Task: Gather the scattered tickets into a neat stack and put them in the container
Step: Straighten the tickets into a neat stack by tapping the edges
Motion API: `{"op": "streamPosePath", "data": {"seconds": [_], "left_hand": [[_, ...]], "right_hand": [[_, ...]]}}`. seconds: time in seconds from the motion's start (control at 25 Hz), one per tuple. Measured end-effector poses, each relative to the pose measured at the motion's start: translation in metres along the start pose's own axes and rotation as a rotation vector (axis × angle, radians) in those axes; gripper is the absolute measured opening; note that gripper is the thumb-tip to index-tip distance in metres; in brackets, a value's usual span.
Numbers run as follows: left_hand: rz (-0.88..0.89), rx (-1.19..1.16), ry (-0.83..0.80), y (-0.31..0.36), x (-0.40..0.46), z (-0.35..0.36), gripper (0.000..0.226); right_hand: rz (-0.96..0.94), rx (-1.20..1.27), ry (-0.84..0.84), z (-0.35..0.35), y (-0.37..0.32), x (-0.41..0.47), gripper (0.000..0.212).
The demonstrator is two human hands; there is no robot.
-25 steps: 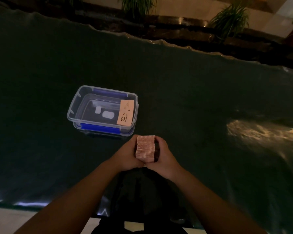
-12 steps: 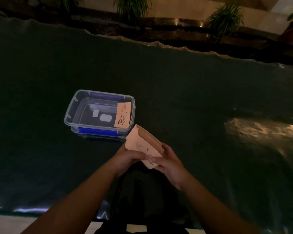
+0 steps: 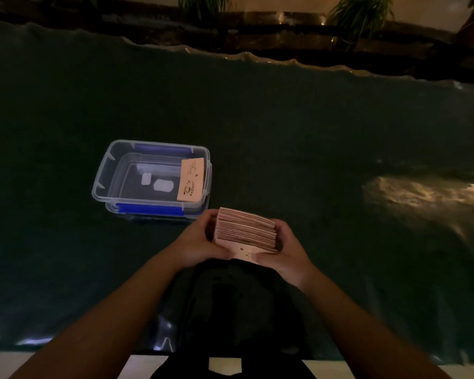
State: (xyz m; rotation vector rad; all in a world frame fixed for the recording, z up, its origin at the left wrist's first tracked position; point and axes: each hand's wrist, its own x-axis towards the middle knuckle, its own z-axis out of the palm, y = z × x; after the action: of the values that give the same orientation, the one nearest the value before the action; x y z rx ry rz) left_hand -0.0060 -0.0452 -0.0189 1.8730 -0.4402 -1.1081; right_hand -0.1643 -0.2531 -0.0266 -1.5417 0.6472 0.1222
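A thick stack of pink tickets (image 3: 245, 232) stands on edge between both hands, slightly fanned, just above the dark green table cover. My left hand (image 3: 200, 242) grips its left side and my right hand (image 3: 282, 250) grips its right side and front. A clear plastic container (image 3: 104, 184) with blue clips sits a little to the left and beyond the hands. One single pink ticket (image 3: 191, 179) leans inside against the container's right wall.
The dark green cover (image 3: 285, 132) spans the whole table, with a shiny wrinkled patch (image 3: 422, 192) at the right. Potted plants (image 3: 359, 15) and a ledge stand behind the far edge. A dark bag (image 3: 238, 310) lies below the hands at the near edge.
The stack was held upright and squared, then tilted and fanned towards the left. Now it is back between both hands, turned wider and lower, to the right of the container.
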Motion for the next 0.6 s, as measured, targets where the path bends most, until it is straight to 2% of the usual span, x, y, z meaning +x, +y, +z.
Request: {"op": "streamPosePath", "data": {"seconds": [0.2, 0.4, 0.52, 0.6], "left_hand": [[0.095, 0.292, 0.126, -0.015, 0.016, 0.012, 0.097], [0.080, 0.459, 0.098, -0.023, 0.024, 0.017, 0.107], [0.066, 0.525, 0.093, -0.023, 0.029, 0.021, 0.115], [0.070, 0.584, 0.096, -0.025, 0.031, 0.022, 0.117]], "right_hand": [[-0.052, -0.241, -0.004, -0.008, 0.005, 0.008, 0.087], [0.035, -0.405, -0.131, -0.009, 0.020, 0.019, 0.132], [0.017, -0.713, -0.043, -0.012, 0.030, 0.025, 0.137], [0.012, -0.789, -0.028, -0.013, 0.035, 0.027, 0.136]]}}
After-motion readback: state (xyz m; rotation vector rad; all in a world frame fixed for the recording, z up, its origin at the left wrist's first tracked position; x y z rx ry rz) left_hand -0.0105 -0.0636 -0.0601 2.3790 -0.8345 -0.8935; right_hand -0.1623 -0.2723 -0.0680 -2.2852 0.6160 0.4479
